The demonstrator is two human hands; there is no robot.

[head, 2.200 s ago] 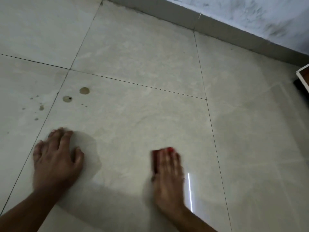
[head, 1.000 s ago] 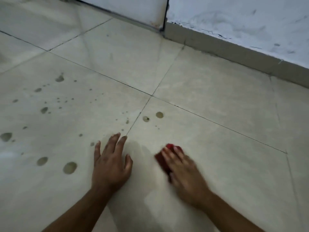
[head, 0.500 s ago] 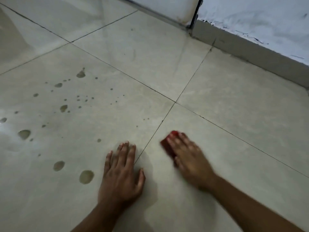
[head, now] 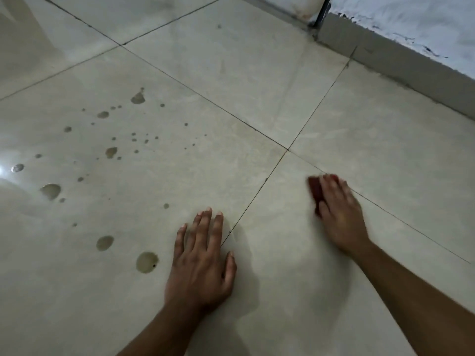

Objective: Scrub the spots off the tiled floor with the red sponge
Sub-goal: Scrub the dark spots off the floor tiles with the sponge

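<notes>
The red sponge [head: 315, 190] lies on the pale tiled floor [head: 231, 80], just right of where four tiles meet. My right hand [head: 339, 214] presses flat on it with straight fingers and covers most of it; the hand is blurred. My left hand [head: 201, 260] rests flat on the floor, fingers spread, across a grout line. Several brownish spots mark the tile to the left: a large one [head: 147, 262] close to my left hand, another [head: 104, 243] beside it, a bigger one [head: 51, 191] further left, and a scatter of small ones [head: 111, 152] beyond.
A grey skirting [head: 401, 65] runs along the top right under a scuffed white wall [head: 411, 24]. A white door or frame foot [head: 305, 3] stands at the top edge. Light glares off the floor at the far left [head: 2, 170].
My right hand has slid the sponge up to the right, past the tile joint. The two spots by that joint are gone. The view has swung left, showing more spots.
</notes>
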